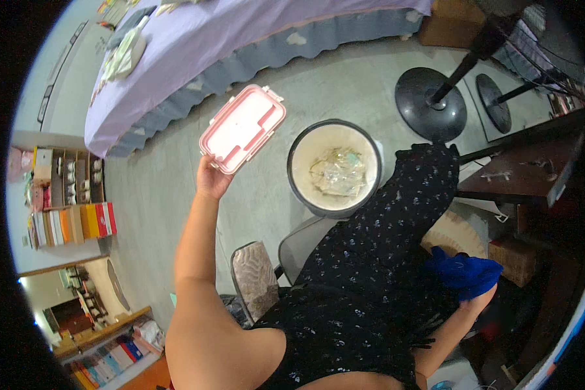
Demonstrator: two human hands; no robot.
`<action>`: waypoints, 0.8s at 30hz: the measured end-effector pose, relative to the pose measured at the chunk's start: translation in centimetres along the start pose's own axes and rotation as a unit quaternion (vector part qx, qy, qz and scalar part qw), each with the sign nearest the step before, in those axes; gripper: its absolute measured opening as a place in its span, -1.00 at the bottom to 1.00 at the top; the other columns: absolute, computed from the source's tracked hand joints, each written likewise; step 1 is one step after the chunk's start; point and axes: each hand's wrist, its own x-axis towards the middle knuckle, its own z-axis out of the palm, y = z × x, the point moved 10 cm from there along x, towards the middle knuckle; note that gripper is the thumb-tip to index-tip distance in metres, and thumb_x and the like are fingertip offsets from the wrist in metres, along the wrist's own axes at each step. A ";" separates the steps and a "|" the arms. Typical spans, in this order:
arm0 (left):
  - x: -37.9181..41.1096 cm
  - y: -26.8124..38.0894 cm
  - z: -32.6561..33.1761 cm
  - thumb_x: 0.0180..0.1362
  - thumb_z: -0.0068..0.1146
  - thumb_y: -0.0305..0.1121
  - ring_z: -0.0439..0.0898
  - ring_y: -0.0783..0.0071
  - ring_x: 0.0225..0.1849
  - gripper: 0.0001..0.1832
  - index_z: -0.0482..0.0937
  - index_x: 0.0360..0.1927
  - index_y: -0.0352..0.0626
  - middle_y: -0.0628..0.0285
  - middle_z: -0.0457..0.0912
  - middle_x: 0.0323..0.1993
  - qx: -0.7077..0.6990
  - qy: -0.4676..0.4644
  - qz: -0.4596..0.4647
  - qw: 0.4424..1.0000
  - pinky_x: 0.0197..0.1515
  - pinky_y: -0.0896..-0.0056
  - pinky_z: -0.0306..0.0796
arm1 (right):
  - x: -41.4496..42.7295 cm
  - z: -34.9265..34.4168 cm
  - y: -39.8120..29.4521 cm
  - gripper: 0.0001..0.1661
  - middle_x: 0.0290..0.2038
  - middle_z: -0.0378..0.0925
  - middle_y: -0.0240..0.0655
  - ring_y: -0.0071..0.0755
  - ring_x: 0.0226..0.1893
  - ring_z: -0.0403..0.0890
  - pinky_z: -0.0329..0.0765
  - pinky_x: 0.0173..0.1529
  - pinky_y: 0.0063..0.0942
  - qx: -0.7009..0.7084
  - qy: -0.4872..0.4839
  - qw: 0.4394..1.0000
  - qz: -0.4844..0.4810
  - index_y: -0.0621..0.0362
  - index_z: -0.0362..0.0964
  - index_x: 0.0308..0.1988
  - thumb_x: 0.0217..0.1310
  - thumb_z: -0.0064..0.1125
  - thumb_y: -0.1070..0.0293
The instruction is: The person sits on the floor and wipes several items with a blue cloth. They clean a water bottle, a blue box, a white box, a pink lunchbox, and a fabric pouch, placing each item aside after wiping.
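My left hand [214, 179] grips one corner of a pink and white plastic lid with side clips [241, 127], held out over the floor. To its right stands a round bin [297, 187] with a dark rim, a pale liner and crumpled clear plastic inside. On the right, by the lap of the dark patterned dress [385, 229], my right hand [480, 297] holds a bunched blue cloth [468, 275], which hides most of its fingers.
A bed with a lilac sheet [190, 44] spans the top. A black round stand base [431, 105] is beyond the bin, with a dark wooden table [512, 175] at right. An armrest [256, 278] is below the bin; shelves [78, 170] stand at left.
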 end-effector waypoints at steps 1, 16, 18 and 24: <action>0.0 -0.6 -3.0 -0.01 -0.05 -0.36 0.38 0.12 0.13 -0.42 0.22 0.15 -0.26 0.06 0.36 0.11 0.004 0.047 -0.002 0.999 0.22 0.06 0.24 | 0.0 -0.1 0.0 -0.68 -0.31 0.53 -0.26 -0.30 -0.34 0.54 0.52 -0.23 -0.37 -0.019 0.011 1.000 0.013 0.21 0.38 -0.18 0.31 -0.16 0.20; 2.4 -1.0 -11.7 0.07 -0.07 -0.38 0.42 0.24 0.07 -0.58 0.30 0.05 -0.20 0.14 0.41 0.05 -0.084 0.104 0.055 0.990 0.16 0.15 0.32 | -2.2 3.4 -1.0 -0.65 -0.26 0.53 -0.19 -0.28 -0.34 0.58 0.57 -0.27 -0.37 -0.040 -0.007 0.999 -0.029 0.31 0.33 -0.05 0.23 -0.05 0.32; 5.2 1.5 -10.7 0.14 -0.06 -0.32 0.43 0.35 0.04 -0.66 0.33 0.01 -0.13 0.22 0.46 -0.02 -0.073 0.096 0.074 0.990 0.15 0.15 0.28 | -2.2 4.1 -1.0 -0.66 -0.26 0.52 -0.20 -0.30 -0.35 0.57 0.56 -0.28 -0.38 -0.021 -0.023 0.998 -0.045 0.32 0.34 -0.07 0.22 -0.04 0.33; 13.1 6.7 -0.3 0.14 0.01 -0.26 0.40 0.36 0.08 -0.67 0.34 -0.01 -0.04 0.26 0.43 0.02 -0.078 0.025 0.116 0.990 0.25 -0.06 0.08 | -2.1 3.8 -1.2 -0.66 -0.27 0.53 -0.22 -0.33 -0.35 0.57 0.54 -0.28 -0.41 -0.014 -0.017 0.999 -0.031 0.33 0.36 -0.08 0.18 0.00 0.36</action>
